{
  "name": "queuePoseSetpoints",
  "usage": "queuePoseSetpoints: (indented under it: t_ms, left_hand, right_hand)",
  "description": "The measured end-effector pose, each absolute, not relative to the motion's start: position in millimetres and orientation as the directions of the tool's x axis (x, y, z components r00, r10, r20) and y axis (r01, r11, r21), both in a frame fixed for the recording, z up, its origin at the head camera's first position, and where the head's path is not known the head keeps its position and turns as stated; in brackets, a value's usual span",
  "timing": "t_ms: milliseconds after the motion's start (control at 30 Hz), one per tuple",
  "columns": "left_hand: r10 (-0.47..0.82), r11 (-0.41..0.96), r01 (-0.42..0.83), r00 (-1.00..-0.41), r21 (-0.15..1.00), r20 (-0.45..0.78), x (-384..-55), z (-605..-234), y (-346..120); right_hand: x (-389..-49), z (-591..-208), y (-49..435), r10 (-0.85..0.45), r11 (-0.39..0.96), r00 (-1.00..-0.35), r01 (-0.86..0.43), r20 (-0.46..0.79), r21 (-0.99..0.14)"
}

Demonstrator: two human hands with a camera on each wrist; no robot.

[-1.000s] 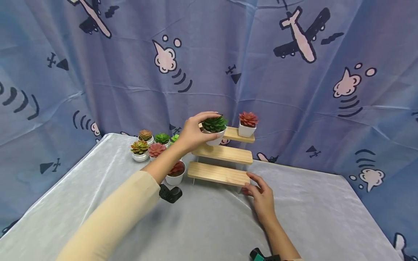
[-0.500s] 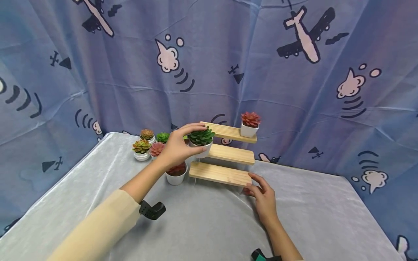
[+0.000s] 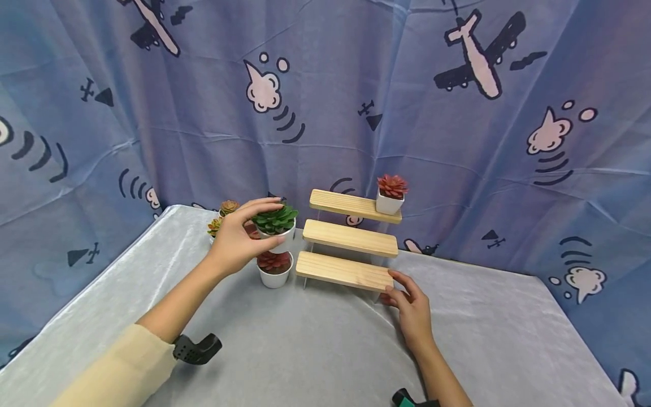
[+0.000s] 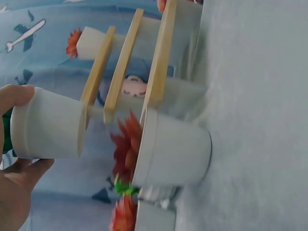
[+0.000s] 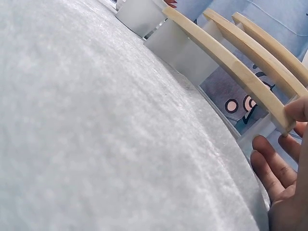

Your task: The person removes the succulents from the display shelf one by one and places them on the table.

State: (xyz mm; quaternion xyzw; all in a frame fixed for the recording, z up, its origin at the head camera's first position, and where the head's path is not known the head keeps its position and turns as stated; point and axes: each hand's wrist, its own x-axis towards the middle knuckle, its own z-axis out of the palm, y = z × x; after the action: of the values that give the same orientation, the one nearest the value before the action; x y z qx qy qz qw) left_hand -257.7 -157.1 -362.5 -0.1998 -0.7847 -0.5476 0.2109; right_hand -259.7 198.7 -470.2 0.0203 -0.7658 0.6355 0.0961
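Observation:
My left hand (image 3: 235,242) holds a green succulent (image 3: 277,220) in a round white pot by the rim, fingers on the far side and thumb on the near side. In the left wrist view its pot (image 4: 53,126) hangs well clear of the table. Below it in the head view, a red succulent (image 3: 274,277) in a white pot stands on the table. My right hand (image 3: 413,312) grips the right end of the lowest board of a three-tier wooden stand (image 3: 343,270). In the right wrist view the thumb meets that board's end (image 5: 281,118).
A red succulent (image 3: 390,200) in a square white pot stands at the top tier's right end. More potted succulents, such as a brown one (image 3: 229,207), are clustered at the back left, partly hidden by my left hand. A patterned curtain (image 3: 325,113) hangs behind the table.
My left hand has carried the green succulent from in front of the top tier left and down, off the stand and over the cluster side. My right hand has stayed at the lowest board.

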Motion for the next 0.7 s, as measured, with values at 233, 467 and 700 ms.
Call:
queuePoseSetpoints:
  t_ms: [233, 467, 700]
  left_hand:
    - [0.031, 0.409, 0.545, -0.81, 0.732, 0.585, -243, -371, -184]
    - [0.001, 0.436, 0.529, -0.81, 0.728, 0.587, -236, -384, -200]
    - [-0.022, 0.449, 0.515, -0.81, 0.73, 0.586, -232, -401, -210]
  right_hand:
    - [-260, -470, 199, 0.089, 0.195, -0.982, -0.147, 0.166, -0.97]
    - [-259, -470, 199, 0.093, 0.198, -0.979, -0.158, 0.179, -0.967]
    - [-260, -472, 199, 0.106, 0.184, -0.978, -0.16, 0.181, -0.97]
